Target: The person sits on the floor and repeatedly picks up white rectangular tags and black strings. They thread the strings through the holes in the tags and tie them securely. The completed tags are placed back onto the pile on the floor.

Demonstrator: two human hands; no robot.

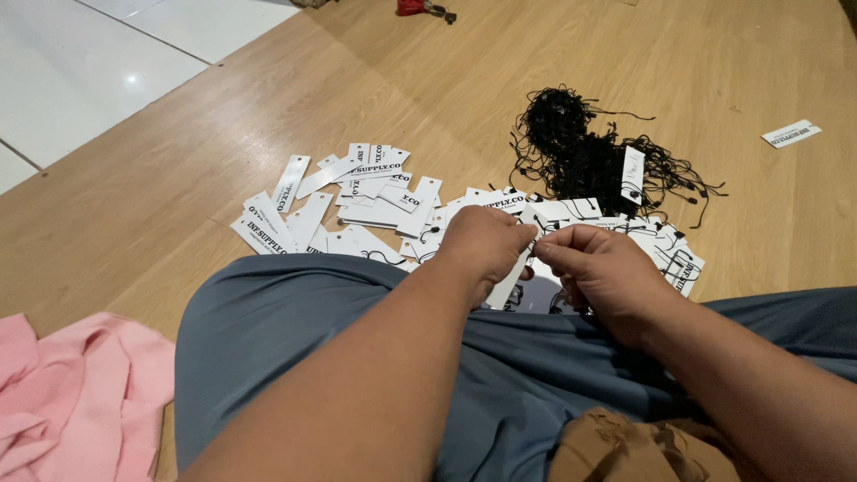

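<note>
Here both hands, left [482,243] and right [607,272], pinch one white rectangular card tag [511,284]; the tangled black string pile [580,152] at one o'clock could snag.

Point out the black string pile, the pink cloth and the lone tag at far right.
String pile [580,152], head view, middle of the tangle.
Pink cloth [76,393], head view, centre fold.
Lone tag [791,133], head view, its middle.
</note>
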